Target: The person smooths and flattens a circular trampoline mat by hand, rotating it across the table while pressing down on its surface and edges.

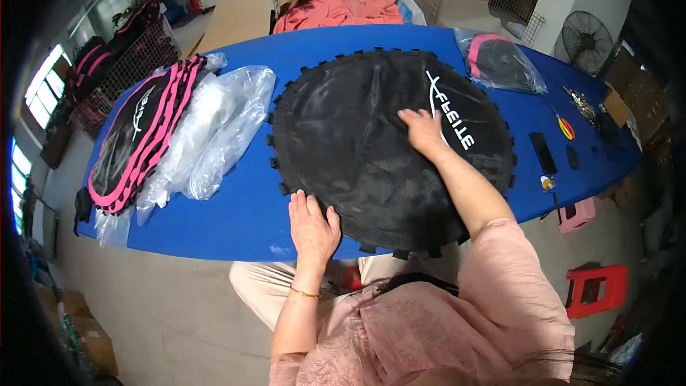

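Note:
A round black trampoline mat [343, 121] with loops along its edge and white lettering lies flat on the blue table [243, 239]. On its right part, beside the lettering, my right hand [426, 132] rests with the fingers apart. My left hand [313, 227] lies at the mat's near left edge, its fingers stretched out and the tips touching the rim. Neither hand grips anything.
To the left lie a stack of pink-trimmed black mats [146, 125] and clear plastic bags [214, 129]. A bagged mat [500, 63] sits at the back right. Screwdriver-like tool [566, 127], black phone-like object [542, 153] and fan [586, 41] are on the right.

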`<control>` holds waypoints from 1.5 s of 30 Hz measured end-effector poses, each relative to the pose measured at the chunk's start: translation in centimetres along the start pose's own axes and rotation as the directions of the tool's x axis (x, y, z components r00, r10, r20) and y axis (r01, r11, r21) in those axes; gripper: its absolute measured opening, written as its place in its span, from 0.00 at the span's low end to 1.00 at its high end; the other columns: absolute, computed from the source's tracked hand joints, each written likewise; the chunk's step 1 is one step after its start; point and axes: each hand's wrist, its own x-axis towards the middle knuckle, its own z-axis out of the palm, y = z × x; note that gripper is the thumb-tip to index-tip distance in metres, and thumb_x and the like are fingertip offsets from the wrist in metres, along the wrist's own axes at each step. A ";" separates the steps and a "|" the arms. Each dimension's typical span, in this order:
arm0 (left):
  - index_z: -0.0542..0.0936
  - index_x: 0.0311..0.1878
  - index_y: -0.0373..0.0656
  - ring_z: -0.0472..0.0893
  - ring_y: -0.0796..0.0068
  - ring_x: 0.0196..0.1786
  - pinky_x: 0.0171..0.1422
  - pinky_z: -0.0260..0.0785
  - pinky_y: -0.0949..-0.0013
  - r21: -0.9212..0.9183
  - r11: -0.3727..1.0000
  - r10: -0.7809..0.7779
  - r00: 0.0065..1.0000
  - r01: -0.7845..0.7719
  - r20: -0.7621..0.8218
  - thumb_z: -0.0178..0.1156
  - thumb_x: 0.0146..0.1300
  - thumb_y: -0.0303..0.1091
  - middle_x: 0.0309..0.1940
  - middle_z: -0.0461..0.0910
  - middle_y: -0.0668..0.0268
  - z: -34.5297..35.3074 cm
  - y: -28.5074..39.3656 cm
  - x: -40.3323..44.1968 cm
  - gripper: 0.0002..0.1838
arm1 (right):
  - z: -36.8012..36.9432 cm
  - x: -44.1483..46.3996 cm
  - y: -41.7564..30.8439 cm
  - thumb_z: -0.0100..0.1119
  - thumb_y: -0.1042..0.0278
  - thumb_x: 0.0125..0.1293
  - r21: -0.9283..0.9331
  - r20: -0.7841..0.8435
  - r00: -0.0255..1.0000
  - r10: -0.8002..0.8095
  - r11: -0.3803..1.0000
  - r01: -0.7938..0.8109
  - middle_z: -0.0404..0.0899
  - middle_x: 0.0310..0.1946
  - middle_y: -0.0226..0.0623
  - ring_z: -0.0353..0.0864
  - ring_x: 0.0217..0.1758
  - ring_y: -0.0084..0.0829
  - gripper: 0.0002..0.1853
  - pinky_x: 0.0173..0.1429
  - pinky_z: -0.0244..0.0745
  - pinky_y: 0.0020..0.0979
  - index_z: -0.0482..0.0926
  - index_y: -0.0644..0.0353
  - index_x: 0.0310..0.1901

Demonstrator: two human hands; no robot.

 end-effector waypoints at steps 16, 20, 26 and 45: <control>0.74 0.63 0.24 0.68 0.34 0.76 0.83 0.57 0.44 0.007 1.000 -0.019 0.999 0.019 0.041 0.60 0.70 0.38 0.70 0.71 0.32 -0.1 0.0 0.1 0.27 | -6.4 -10.4 -14.1 0.60 0.76 0.60 0.218 -0.003 0.758 -0.652 0.740 0.637 0.77 0.70 0.36 0.72 0.75 0.42 0.32 0.82 0.55 0.62 0.77 0.52 0.69; 0.74 0.62 0.24 0.68 0.33 0.76 0.83 0.57 0.44 -0.013 1.000 -0.022 0.999 0.022 0.036 0.60 0.69 0.38 0.70 0.71 0.32 -0.1 0.0 0.1 0.27 | -6.8 -13.2 -12.7 0.60 0.78 0.59 0.305 -0.056 0.698 -0.714 0.653 0.693 0.77 0.71 0.36 0.72 0.75 0.42 0.34 0.83 0.52 0.61 0.77 0.52 0.71; 0.74 0.63 0.25 0.68 0.34 0.75 0.83 0.57 0.44 0.004 1.000 -0.001 1.000 0.001 0.029 0.61 0.69 0.37 0.70 0.71 0.33 -0.2 0.0 0.1 0.27 | -9.0 -11.1 -4.5 0.60 0.83 0.57 0.107 0.149 0.905 -0.399 0.916 0.386 0.76 0.73 0.31 0.71 0.77 0.44 0.37 0.84 0.52 0.59 0.77 0.48 0.71; 0.74 0.63 0.24 0.68 0.34 0.76 0.83 0.57 0.44 0.023 1.000 -0.001 0.999 0.000 0.034 0.61 0.69 0.37 0.69 0.71 0.32 -0.6 0.3 0.0 0.27 | -4.8 -6.6 -2.4 0.54 0.78 0.64 0.099 0.002 0.957 -0.289 0.953 0.287 0.77 0.72 0.34 0.71 0.76 0.45 0.31 0.83 0.50 0.61 0.78 0.49 0.71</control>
